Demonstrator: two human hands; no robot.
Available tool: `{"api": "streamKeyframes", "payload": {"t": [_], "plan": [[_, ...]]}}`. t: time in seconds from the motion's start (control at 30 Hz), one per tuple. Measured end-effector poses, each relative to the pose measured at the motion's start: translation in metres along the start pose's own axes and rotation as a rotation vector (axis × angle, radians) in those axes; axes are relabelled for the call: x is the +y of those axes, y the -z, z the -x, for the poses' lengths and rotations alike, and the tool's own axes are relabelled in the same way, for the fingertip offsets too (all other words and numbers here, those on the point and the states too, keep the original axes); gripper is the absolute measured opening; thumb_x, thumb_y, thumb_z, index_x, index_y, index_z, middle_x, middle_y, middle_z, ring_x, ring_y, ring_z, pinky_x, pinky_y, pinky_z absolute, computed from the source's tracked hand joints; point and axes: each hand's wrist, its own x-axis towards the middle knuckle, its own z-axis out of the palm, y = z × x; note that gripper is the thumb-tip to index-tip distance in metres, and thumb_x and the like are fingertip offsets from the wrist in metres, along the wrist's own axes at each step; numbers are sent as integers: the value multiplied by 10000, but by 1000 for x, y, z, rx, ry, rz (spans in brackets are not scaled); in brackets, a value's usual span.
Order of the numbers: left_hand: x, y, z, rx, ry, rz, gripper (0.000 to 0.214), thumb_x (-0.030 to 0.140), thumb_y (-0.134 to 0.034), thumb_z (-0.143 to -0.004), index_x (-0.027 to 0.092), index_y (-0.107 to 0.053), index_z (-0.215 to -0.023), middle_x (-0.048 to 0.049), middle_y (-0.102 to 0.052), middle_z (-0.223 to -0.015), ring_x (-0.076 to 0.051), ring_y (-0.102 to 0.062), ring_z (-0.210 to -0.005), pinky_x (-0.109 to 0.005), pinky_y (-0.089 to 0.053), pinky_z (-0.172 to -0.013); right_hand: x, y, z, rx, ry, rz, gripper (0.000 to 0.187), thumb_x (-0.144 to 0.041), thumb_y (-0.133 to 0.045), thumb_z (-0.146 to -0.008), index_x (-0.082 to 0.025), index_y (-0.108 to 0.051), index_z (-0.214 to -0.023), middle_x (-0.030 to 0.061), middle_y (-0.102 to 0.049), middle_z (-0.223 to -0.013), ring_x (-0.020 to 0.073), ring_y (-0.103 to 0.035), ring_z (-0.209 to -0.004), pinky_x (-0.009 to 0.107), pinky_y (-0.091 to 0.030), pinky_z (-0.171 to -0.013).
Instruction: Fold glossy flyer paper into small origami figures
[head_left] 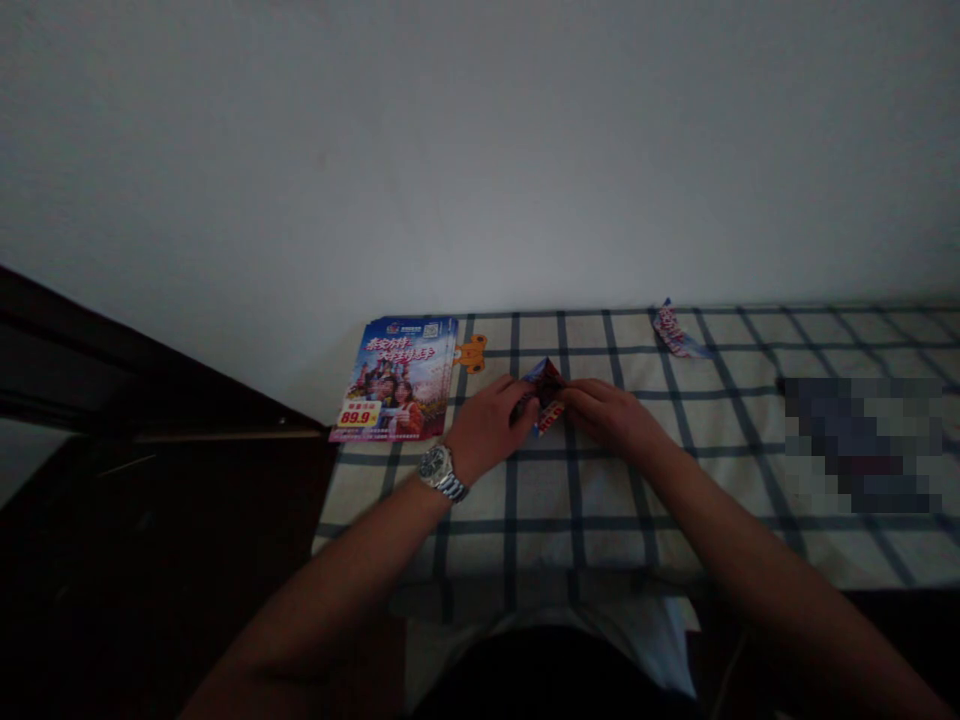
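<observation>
The left hand and right hand meet at the middle of the frame, their fingers closed on a folded printed paper from either side. The fingers hide much of it, so its exact shape is hard to make out. A steel wristwatch circles the left wrist. The hands rest above a checked cloth. From them, a stack of flyers lies at 9 o'clock, with an orange cutout partly tucked behind it at 10 o'clock. A crumpled printed strip lies at 2 o'clock. At 3 o'clock, a dark object is pixelated beyond recognition.
</observation>
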Motion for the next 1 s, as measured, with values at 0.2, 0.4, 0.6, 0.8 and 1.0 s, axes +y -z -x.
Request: {"api": "streamKeyframes", "payload": {"t": [0.2, 0.4, 0.6, 0.8, 1.0], "plan": [[-3, 2, 1, -15, 9, -59, 302, 406, -462, -1064, 215, -686, -1130, -45, -660, -1039, -171, -649, -892, -303, -510, -758, 1, 3, 0, 12, -31, -2, 201, -179, -510, -1014, -234, -635, -1161, 91, -705, -1095, 221, -698, -978, 354, -594, -858], [-5, 4, 0, -12, -9, -45, 325, 389, -434, -1073, 201, -698, -1100, -49, -652, -1014, -161, -644, -876, -292, -514, -763, 3, 3, 1, 9, -43, -21, 205, -151, -516, -998, -235, -646, -1132, 88, -710, -1090, 221, -701, -970, 359, -602, -858], [-6, 3, 0, 6, -14, -34, 336, 382, -432, -1074, 191, -708, -1054, -48, -649, -1017, -151, -635, -848, -292, -516, -749, 6, 1, 2, 14, -40, -21, 205, -148, -521, -992, -235, -652, -1125, 90, -714, -1102, 224, -702, -970, 360, -604, -849], [-6, 2, -1, 8, -29, -42, 362, 372, -391, -1092, 175, -678, -997, -38, -659, -993, -145, -636, -849, -285, -506, -745, 3, 1, 0, 35, -49, -60, 186, -200, -537, -993, -233, -661, -1128, 93, -707, -1095, 225, -698, -954, 362, -602, -841], [-5, 2, 0, 4, -20, -95, 394, 411, -363, -1101, 190, -679, -1018, -26, -673, -1014, -141, -641, -825, -283, -471, -672, -4, 8, -2, 51, -85, -157, 240, -237, -501, -1027, -221, -670, -1196, 111, -696, -1172, 231, -705, -1008, 382, -602, -890]]}}
